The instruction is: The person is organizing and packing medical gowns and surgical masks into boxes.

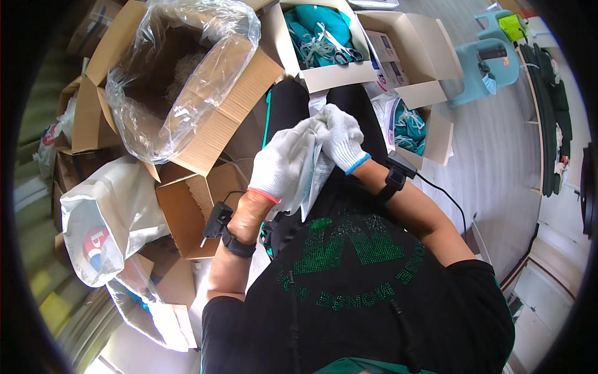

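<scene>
I hold a flat, pale plastic pouch [313, 177] above my lap; printing shows faintly on it. My left hand [280, 159], in a white knit glove with a red cuff edge, is closed on the pouch's upper part. My right hand [341, 132], gloved in white with a blue cuff edge, is closed at the pouch's top, its fingertips meeting the left ones. The fingers hide the pouch's upper edge. Beyond my knees, an open white box [336, 77] holds teal fabric pieces [317, 28] with white ties. Scissors [347, 55] with black handles lie on them.
At the left stands a large cardboard box [233, 103] with a clear plastic liner [205, 118]. Nearer are a smaller open carton [180, 215] and a white bag [134, 193]. Open boxes at the right include one with teal fabric [409, 128]. A light-blue stool [506, 68] stands farther right.
</scene>
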The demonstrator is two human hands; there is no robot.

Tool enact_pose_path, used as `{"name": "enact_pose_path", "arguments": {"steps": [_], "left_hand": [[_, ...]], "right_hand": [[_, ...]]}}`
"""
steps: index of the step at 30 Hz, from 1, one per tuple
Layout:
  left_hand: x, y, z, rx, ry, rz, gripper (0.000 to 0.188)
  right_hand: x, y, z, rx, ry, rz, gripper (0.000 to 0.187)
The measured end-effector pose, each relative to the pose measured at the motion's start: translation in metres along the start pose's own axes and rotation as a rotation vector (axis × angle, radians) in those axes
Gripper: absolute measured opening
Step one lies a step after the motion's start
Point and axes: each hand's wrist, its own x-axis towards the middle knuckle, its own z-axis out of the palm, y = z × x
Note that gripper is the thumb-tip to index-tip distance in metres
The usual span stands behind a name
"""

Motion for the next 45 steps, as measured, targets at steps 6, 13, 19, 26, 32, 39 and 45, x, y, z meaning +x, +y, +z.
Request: {"name": "enact_pose_path", "arguments": {"steps": [6,13,19,26,32,39,45], "left_hand": [[-0.004,-0.023,-0.005,-0.093,0.024,-0.087,0.026],[0.0,-0.031,-0.015,-0.122,-0.042,0.004,0.023],[0.015,-0.039,-0.023,-0.016,-0.363,-0.06,0.02],[0.045,-0.006,-0.019,0.155,-0.739,-0.381,0.069],[0.036,-0.008,-0.004,0.293,-0.55,-0.045,0.047],[0.024,-0.007,0.022,0.489,-0.276,0.077,0.037],[0.012,-0.001,0.035,0.501,-0.175,0.109,0.03]], "right_hand": [[-0.006,0.017,-0.006,0.148,0.051,-0.152,0.014],[-0.012,0.022,-0.009,0.166,0.058,-0.078,0.021],[-0.015,0.01,-0.019,0.237,0.09,-0.25,0.014],[0.0,-0.008,0.001,0.174,0.113,-0.498,0.015],[0.008,-0.032,-0.025,0.269,-0.224,0.111,0.014],[0.038,-0.02,-0.005,0.017,-0.252,0.292,0.03],[0.037,-0.007,0.003,0.159,-0.301,0.403,0.029]]}}
